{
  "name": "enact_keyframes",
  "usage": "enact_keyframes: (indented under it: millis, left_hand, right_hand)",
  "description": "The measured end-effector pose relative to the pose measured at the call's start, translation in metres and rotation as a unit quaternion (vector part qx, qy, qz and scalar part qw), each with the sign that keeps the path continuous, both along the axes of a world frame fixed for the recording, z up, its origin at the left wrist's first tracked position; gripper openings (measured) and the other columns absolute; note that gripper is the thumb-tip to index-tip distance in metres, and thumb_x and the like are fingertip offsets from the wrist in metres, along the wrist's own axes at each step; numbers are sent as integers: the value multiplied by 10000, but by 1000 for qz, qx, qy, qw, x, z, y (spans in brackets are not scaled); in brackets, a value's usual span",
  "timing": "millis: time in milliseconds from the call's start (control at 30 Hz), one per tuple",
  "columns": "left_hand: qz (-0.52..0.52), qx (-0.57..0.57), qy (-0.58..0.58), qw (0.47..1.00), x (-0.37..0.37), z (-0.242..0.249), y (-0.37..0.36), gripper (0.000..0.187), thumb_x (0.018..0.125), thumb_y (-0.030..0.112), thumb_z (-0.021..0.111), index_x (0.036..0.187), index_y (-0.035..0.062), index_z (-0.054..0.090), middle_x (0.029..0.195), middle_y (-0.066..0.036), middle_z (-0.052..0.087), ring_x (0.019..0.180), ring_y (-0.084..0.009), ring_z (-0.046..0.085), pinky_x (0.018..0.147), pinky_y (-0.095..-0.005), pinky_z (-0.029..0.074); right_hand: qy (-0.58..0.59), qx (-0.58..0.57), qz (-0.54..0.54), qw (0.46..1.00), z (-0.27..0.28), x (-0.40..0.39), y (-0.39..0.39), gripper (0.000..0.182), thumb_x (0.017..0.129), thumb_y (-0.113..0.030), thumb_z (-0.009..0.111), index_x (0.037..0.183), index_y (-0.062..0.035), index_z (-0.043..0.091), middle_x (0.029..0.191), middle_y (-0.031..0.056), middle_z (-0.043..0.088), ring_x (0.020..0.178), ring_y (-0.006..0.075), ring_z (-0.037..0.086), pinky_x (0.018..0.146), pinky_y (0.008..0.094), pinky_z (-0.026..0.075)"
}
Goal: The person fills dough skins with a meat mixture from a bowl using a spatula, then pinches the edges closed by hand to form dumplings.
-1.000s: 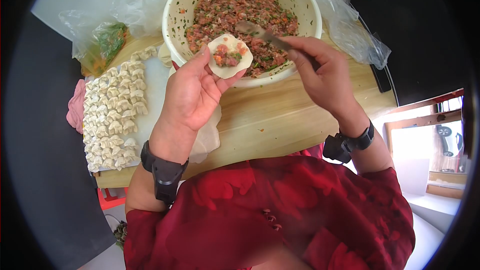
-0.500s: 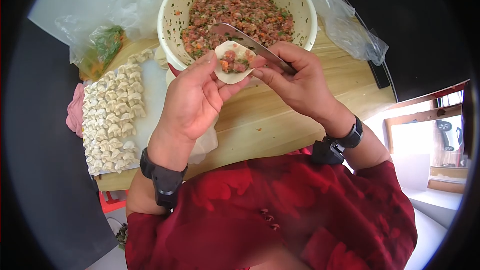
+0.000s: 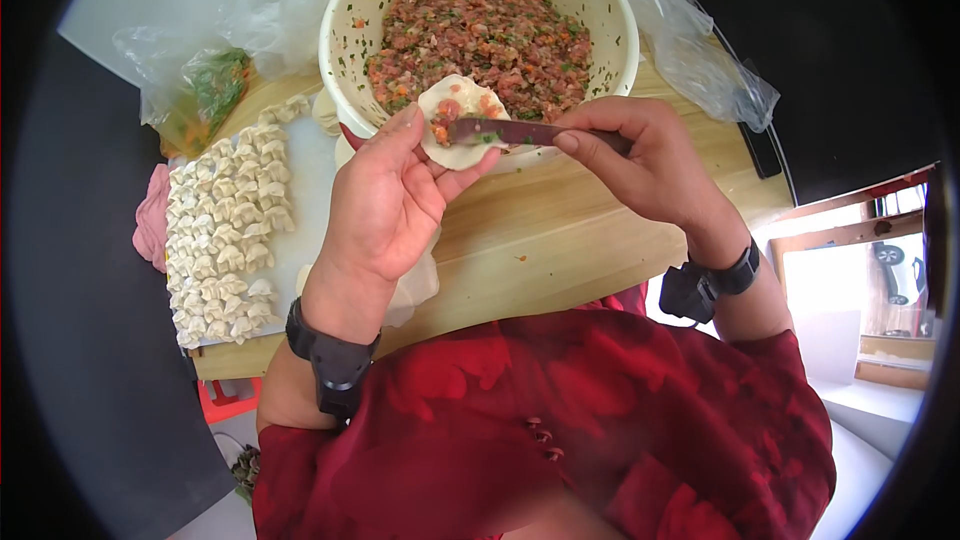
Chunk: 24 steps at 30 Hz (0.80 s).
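My left hand holds a round dumpling wrapper between thumb and fingers, just in front of the bowl. Some meat filling lies on the wrapper. The handle of a knife is gripped in my right hand, and its flat blade lies across the wrapper, pressed onto the filling. Behind both hands stands a large white bowl of minced meat mixed with green and orange bits.
Rows of folded dumplings cover a white board at the left. Clear plastic bags lie right of the bowl, and another bag with greens sits left. A pink cloth is by the table's left edge. More wrappers lie under my left forearm.
The knife blade has swung down from above the wrapper onto the filling. My right hand has moved right, away from the wrapper's edge, while my left hand stays nearly in place.
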<state>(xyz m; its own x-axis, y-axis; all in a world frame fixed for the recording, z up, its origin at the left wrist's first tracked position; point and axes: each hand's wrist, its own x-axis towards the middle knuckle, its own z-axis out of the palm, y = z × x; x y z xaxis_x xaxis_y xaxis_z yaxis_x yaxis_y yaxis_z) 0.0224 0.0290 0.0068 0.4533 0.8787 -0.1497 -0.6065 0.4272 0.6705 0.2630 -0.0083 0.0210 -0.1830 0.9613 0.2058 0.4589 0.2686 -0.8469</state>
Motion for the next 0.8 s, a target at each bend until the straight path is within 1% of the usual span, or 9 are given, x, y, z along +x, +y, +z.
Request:
enact_keyframes:
  millis: [133,233,333,400,433,500,533,600,800]
  left_hand:
    - [0,5,-3,1000,-1,0,0,405,1050,168,388,1420,7,352,1380,-151,517,1211,-302,573,1037,-472,506]
    - [8,3,6,1000,0,0,-1,411,1051,170,385,1425,7,340,1386,-154,511,1219,-308,568,1033,-477,509]
    - [10,-1,13,1000,0,1,-1,407,1051,167,383,1423,8,344,1389,-161,507,1231,-310,560,1031,-471,511]
    - [-3,5,5,1000,1,2,0,405,1049,162,382,1422,9,345,1387,-164,506,1241,-314,554,1025,-460,517]
    - [-6,5,4,1000,1,1,0,405,1049,162,382,1422,9,345,1387,-164,506,1241,-314,554,1025,-460,517]
    - [-56,5,-69,996,1,-3,0,367,1030,142,418,1359,-21,431,1323,-157,561,1194,-283,587,1035,-447,501]
    - [-58,6,-70,996,4,-1,-2,367,1030,142,418,1359,-21,431,1323,-157,561,1194,-283,587,1035,-447,501]
    - [-40,33,45,998,7,3,-6,338,1023,124,447,1326,-21,478,1291,-140,585,1174,-237,597,1028,-415,505]
    - [-52,35,59,996,4,1,-11,336,1019,132,488,1311,-34,502,1247,-119,608,1120,-220,626,987,-380,537]
  right_hand:
    - [6,1,-9,1000,-10,2,9,168,932,-173,660,926,-13,710,622,-14,533,594,51,436,529,251,371]
    - [27,-81,-5,996,-11,1,9,178,940,-181,651,910,-17,711,627,-47,504,590,44,396,520,244,338]
    - [83,-56,-3,995,-16,2,9,131,927,-150,668,950,-26,704,663,-48,510,614,42,400,523,241,334]
    - [169,17,34,985,-11,-5,5,135,878,-75,705,1005,-31,689,725,-35,541,650,49,439,550,235,370]
    - [168,18,32,985,-8,-8,2,135,878,-75,705,1005,-31,689,725,-35,541,650,49,439,550,235,370]
    - [28,63,39,997,-2,-17,-5,222,823,-9,728,1036,-54,683,788,-1,595,682,82,508,596,239,431]
    - [27,64,37,997,-4,-23,-5,222,823,-9,728,1036,-54,683,788,-1,595,682,82,508,596,239,431]
    - [27,139,42,989,-14,-34,-3,237,800,-2,733,1021,-78,691,803,37,625,696,129,561,621,255,469]
    - [36,189,59,980,-15,-34,4,136,814,-17,727,939,-66,705,785,46,624,647,138,564,561,267,443]
